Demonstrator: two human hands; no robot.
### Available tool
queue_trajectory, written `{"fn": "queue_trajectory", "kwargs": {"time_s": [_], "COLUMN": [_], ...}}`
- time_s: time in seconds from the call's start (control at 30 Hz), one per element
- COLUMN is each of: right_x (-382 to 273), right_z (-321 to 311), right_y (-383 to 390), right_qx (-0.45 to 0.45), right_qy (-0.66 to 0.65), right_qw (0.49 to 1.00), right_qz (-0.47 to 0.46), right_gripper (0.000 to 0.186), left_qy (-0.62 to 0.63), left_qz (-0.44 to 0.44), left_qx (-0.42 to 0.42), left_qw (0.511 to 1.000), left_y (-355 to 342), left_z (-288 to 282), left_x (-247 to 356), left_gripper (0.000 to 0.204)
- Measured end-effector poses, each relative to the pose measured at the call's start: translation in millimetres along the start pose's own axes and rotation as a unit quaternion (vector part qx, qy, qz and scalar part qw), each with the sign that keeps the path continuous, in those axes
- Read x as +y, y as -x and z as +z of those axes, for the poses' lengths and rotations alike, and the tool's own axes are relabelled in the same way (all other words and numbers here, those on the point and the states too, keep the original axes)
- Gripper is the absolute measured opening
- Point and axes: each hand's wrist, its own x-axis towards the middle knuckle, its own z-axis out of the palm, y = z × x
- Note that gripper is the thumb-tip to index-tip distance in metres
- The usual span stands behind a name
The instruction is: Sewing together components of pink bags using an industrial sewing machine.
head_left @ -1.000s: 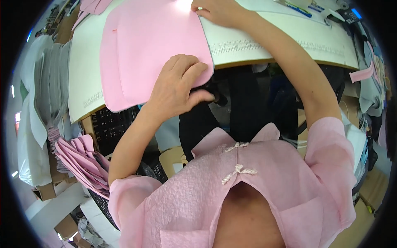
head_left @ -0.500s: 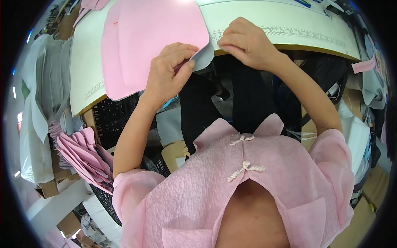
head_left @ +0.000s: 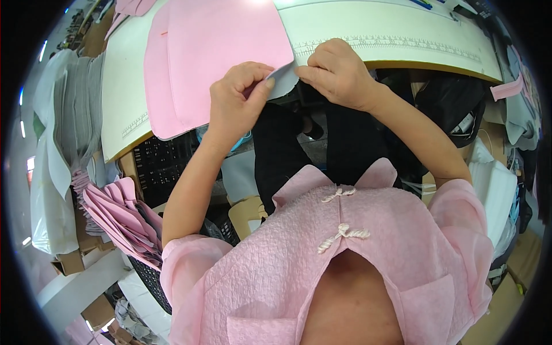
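A large pink sheet with a grey underside lies on the white table and hangs over its near edge. It looks like layered fabric pieces with rounded corners. My left hand grips its near right part between thumb and fingers, lifting the pink upper layer there. Below that, the grey lower layer shows. Close by on the right, my right hand is closed in a pinch, its fingertips right at the edge of the grey layer. Whatever is between those fingertips is too small or hidden to make out.
The white table has ruler markings along its near edge. Pink pieces fill a black basket at my left. Grey sheets hang in a stack farther left. A dark bag sits beneath the table at right.
My right hand has moved down and slightly left, bringing its fingertips to the sheet's edge. My left hand keeps its grip on the sheet, almost in the same place.
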Motion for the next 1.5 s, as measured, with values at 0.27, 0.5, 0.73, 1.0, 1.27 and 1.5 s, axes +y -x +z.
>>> {"fn": "queue_trajectory", "kwargs": {"time_s": [0.27, 0.5, 0.73, 1.0, 1.27, 1.5], "right_x": [-6.0, -4.7, -3.2, -6.5, 50.2, 87.1], "right_z": [8.1, 9.4, 6.8, -3.2, 9.3, 45.9], "right_y": [2.8, 0.4, -0.4, -13.8, -39.9, -69.2], "right_qx": [0.057, 0.059, 0.032, -0.032, -0.098, -0.079], "right_qy": [0.033, -0.003, -0.057, -0.052, -0.077, -0.053], "right_qw": [0.998, 0.998, 0.998, 0.997, 0.989, 0.989], "right_qz": [-0.024, -0.026, -0.002, 0.042, 0.081, 0.115], "right_gripper": [0.011, 0.009, 0.021, 0.017, 0.008, 0.009], "left_qy": [-0.319, -0.395, -0.381, -0.401, -0.384, -0.383], "left_qz": [0.273, 0.302, 0.267, 0.289, 0.303, 0.297], "left_qx": [0.100, 0.102, 0.065, 0.112, 0.043, 0.046], "left_qw": [0.902, 0.862, 0.883, 0.862, 0.871, 0.873], "left_y": [4.0, 6.1, 7.4, -1.6, -61.9, -109.9], "left_z": [21.6, 21.9, 22.8, 24.1, 6.4, -26.4], "left_x": [0.1, -3.6, 8.4, -2.8, -21.5, -47.9], "left_gripper": [0.017, 0.018, 0.023, 0.016, 0.008, 0.006]}}
